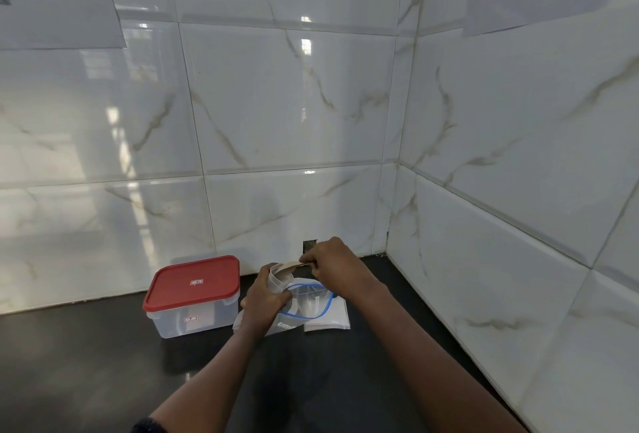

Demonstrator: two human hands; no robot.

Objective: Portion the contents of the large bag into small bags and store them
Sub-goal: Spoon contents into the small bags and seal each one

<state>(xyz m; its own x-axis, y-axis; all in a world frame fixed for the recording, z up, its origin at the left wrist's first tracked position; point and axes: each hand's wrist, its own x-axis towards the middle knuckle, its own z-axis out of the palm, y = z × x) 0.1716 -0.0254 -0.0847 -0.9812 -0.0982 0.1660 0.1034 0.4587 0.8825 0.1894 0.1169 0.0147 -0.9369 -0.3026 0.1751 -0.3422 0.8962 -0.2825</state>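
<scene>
The large clear bag (pixel 309 301) with a blue zip rim lies open on the dark counter near the corner. Just above its mouth, my left hand (pixel 264 297) grips a small clear bag (pixel 278 278) by its side, held upright. My right hand (pixel 333 265) pinches a thin tan item (pixel 292 265) at the small bag's mouth; I cannot tell what the item is. A flat stack of small clear bags (pixel 333 320) lies to the right, partly under the large bag.
A clear plastic box with a red clip lid (pixel 195 294), shut, stands to the left of the bags. White marble-look tiled walls (pixel 294 142) close off the back and right. The black counter (pixel 86 363) runs to the left and toward me.
</scene>
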